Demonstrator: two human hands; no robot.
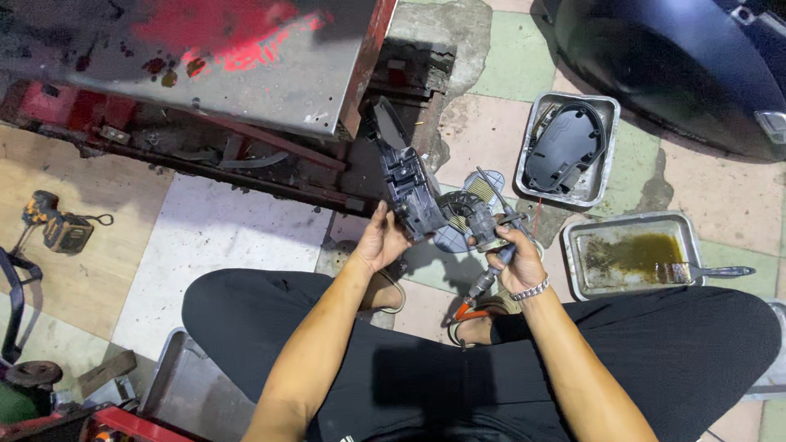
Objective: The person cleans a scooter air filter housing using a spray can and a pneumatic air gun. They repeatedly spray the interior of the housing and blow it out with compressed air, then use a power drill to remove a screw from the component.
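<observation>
Starting at our fingers: the left hand (381, 239) is curled around the lower edge of a dark grey plastic housing (403, 176), thumb on the near face, fingers behind, gripping it firmly and holding it tilted up in the air over the floor. The right hand (514, 258) is clenched on a screwdriver (485, 282) with an orange-tipped handle that sticks down past the palm; the same hand also steadies the round end of the assembly, where a ribbed filter-like insert (473, 196) and some thin wires show. We can't tell where the driver tip sits, it's hidden by the hand and part.

So the housing is held between both hands, above our knees, not resting on anything.

Judging the step: we read this as mid-disassembly or inspection of the housing, with the tool in hand but not clearly engaged. The next move probably calls for the left hand keeping the part from twisting while the right lines the tip up square on a fastener.

Outward: a metal tray (607, 106) with a black cover (565, 146) inside, right of the part. Nearer, a second metal tray (573, 278) with brownish oily liquid and a paintbrush (700, 272) laid across its rim. Dark blue vehicle bodywork (671, 65) top right. A red-stained metal lift table (205, 74) top left. A cordless drill (57, 225) on the floor far left, well apart.
</observation>
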